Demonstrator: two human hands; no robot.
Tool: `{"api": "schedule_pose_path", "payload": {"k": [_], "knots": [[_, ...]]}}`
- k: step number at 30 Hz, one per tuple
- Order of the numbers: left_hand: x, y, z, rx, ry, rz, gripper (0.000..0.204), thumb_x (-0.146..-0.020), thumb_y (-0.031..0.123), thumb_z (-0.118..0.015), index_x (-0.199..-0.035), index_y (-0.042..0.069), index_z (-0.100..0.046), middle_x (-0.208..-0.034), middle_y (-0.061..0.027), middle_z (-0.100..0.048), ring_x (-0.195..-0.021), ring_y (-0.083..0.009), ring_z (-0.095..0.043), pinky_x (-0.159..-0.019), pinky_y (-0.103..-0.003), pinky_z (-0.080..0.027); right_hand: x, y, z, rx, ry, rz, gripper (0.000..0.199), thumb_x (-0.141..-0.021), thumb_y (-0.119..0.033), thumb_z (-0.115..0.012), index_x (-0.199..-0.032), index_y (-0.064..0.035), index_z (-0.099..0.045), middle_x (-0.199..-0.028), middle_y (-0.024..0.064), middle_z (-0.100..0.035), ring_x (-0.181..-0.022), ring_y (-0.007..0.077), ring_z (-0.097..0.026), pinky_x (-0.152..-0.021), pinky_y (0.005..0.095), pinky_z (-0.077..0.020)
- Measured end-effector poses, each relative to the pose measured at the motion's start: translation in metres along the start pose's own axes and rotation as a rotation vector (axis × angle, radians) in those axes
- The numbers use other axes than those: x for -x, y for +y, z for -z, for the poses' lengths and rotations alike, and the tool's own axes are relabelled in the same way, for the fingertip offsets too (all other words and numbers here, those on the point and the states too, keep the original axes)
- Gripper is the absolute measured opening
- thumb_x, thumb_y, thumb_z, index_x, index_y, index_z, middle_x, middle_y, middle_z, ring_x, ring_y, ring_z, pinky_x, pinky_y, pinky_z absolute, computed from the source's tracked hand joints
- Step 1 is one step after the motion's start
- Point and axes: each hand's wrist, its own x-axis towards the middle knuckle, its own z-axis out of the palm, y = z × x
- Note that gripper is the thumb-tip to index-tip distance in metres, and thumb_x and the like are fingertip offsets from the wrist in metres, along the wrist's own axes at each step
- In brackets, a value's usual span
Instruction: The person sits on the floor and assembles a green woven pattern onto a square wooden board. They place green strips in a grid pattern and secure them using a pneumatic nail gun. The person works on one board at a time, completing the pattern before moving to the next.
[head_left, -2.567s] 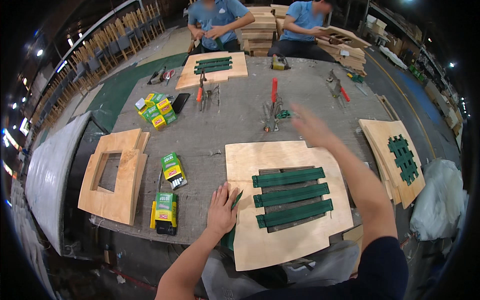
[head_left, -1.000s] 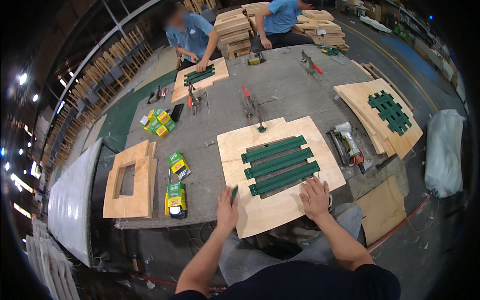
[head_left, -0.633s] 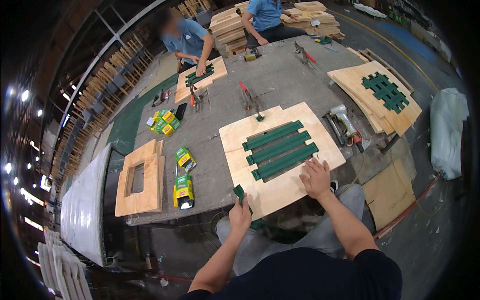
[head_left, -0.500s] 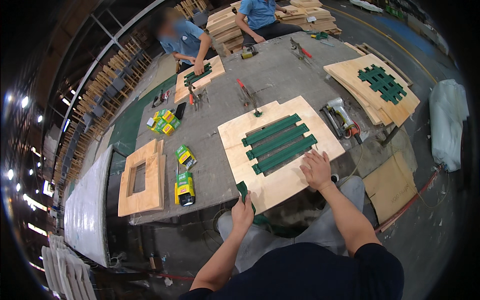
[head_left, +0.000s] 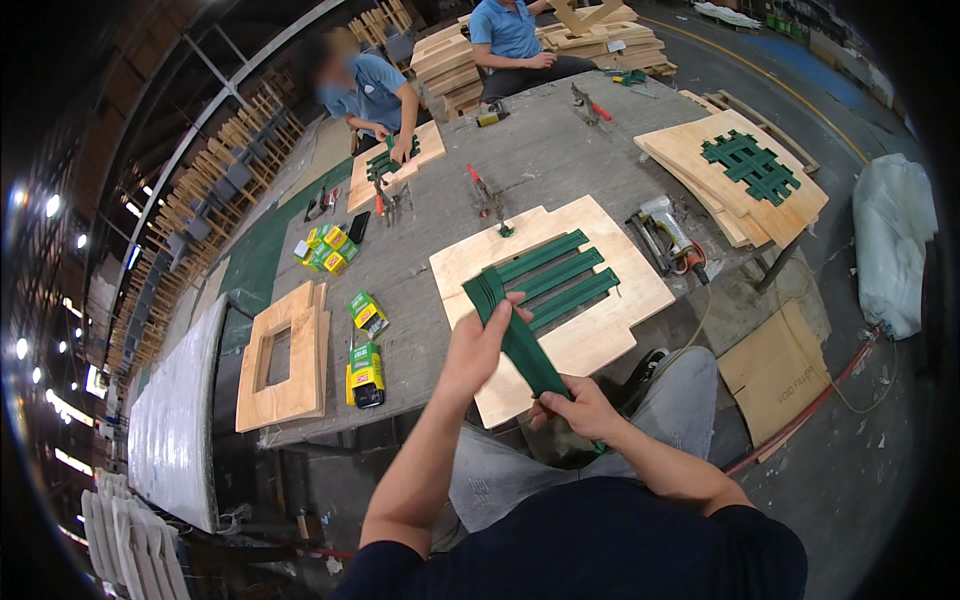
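Note:
A green webbing strap (head_left: 527, 350) is stretched slantwise between my hands, above the near left part of a plywood seat panel (head_left: 640, 305). My left hand (head_left: 478, 345) grips it near its upper end, thumb on top. Lower down, by the panel's near edge, my right hand (head_left: 580, 408) pinches the strap between thumb and fingers. The panel has a cut-out crossed by three parallel green straps (head_left: 560, 282), partly hidden by the held one. Pliers with a red handle (head_left: 484, 192) lie at the panel's far edge.
Right of the panel lies a staple gun (head_left: 668, 235) with a hose. Yellow-green boxes (head_left: 367, 375) and plywood frames (head_left: 255, 392) are at left. Stacked panels (head_left: 690, 165), the top one woven with straps, lie far right. Two people in blue shirts (head_left: 385, 90) sit across the table (head_left: 420, 235).
My left hand has raised the strap from beside the panel to above it. My right hand has left the panel's right side and taken hold of the strap lower down.

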Motion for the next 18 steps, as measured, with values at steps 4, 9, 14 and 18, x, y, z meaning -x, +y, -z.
{"api": "schedule_pose_path", "payload": {"k": [4,9,14,18], "knots": [[-0.044,-0.013,0.002,-0.065,-0.128,0.266,0.034,-0.106,0.029,-0.060,-0.123,0.002,-0.071,-0.092,-0.0039,-0.074,-0.071,-0.0110,-0.068,-0.062,-0.026,-0.054,0.009,0.002,0.031,0.423,0.152,-0.033,0.025,-0.103,-0.017,-0.062,-0.114,0.0052,-0.068,-0.098,0.0107,-0.076,-0.087,0.0120,-0.069,-0.081,0.0286,-0.0539],[-0.082,-0.075,0.002,-0.126,-0.142,0.362,0.021,-0.097,0.017,-0.072,-0.112,0.003,-0.073,-0.087,-0.0056,-0.073,-0.065,-0.0110,-0.065,-0.056,-0.025,-0.052,0.028,0.035,0.044,0.264,0.290,-0.233,0.022,-0.101,-0.014,-0.064,-0.110,0.0053,-0.069,-0.093,0.0098,-0.076,-0.083,0.0114,-0.069,-0.078,0.0287,-0.0537],[-0.102,-0.120,-0.011,-0.482,-0.152,0.287,0.022,-0.090,0.016,-0.076,-0.107,0.002,-0.073,-0.091,-0.0090,-0.074,-0.072,-0.0158,-0.069,-0.063,-0.031,-0.055,0.030,0.044,0.048,0.269,0.392,-0.327,0.028,-0.096,-0.018,-0.071,-0.114,0.0033,-0.066,-0.089,0.0096,-0.073,-0.079,0.0190,-0.070,-0.080,0.0337,-0.0559],[-0.111,-0.131,-0.020,-0.614,-0.148,0.227,0.022,-0.086,0.018,-0.079,-0.102,0.003,-0.076,-0.092,-0.0109,-0.076,-0.079,-0.0209,-0.071,-0.075,-0.036,-0.056,0.031,0.039,0.059,1.126,0.552,0.105,0.041,-0.092,-0.025,-0.076,-0.123,0.0005,-0.065,-0.091,0.0120,-0.070,-0.073,0.0207,-0.067,-0.075,0.0381,-0.0548]]}}
